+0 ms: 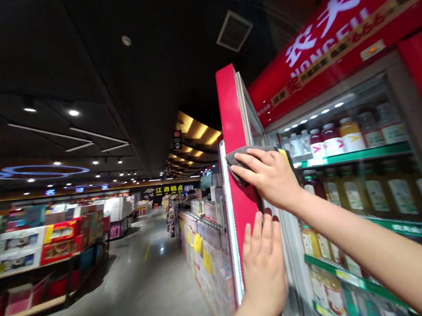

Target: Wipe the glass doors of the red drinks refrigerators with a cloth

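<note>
A red fridge door (230, 108) stands open, its narrow side facing me. My right hand (272, 175) presses a dark grey cloth (237, 164) against that red edge, fingers laid over the fabric. Some yellow shows on the cloth near the thumb side. Lower down, my left hand (263, 265) rests with its fingers stretched upward against the same door, holding nothing. To the right, the drinks fridge (336, 41) shows shelves of bottles (349, 136) behind the door.
Green-edged shelves (356, 156) carry several rows of drinks at the right. Beyond the door, a line of stacked goods (205, 232) borders a grey aisle floor (147, 292). Display shelves with boxes (61, 236) stand at the left.
</note>
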Tool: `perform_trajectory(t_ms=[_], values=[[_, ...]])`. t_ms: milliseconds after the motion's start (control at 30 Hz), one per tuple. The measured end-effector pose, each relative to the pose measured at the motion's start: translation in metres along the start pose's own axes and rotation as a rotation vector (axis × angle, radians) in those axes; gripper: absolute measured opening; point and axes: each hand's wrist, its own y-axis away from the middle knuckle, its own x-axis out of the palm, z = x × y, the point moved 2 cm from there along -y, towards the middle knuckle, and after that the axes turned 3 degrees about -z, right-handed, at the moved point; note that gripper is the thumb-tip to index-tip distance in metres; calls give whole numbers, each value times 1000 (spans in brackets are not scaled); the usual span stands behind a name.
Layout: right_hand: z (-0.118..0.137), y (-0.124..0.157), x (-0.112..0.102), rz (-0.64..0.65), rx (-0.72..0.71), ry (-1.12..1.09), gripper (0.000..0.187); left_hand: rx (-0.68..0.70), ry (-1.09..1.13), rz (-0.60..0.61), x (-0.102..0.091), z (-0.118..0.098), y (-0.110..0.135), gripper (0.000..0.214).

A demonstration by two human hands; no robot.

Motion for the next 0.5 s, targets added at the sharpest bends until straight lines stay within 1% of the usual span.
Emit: perform_trajectory(t_ms=[67, 133, 233, 300, 333, 400, 500], values=[[-27, -21, -12, 51, 14, 40, 38, 20, -7, -36, 0, -19, -9, 79], [-64, -50, -19, 85, 60, 54, 40, 38, -17, -56, 0, -38, -19, 81], [-124, -96, -23, 73, 89, 26, 43, 48, -34, -86, 1, -65, -31, 81], [-154, -112, -25, 68, 100, -3, 45, 51, -44, -92, 2, -81, -37, 79], [-165, -114, -27, 74, 100, -18, 46, 53, -47, -92, 2, -88, -40, 78], [-175, -104, -32, 101, 90, -46, 48, 47, -48, -85, 3, -101, -44, 76], [-170, -63, -46, 149, 60, -89, 51, 41, -34, -72, 4, -118, -48, 72]])
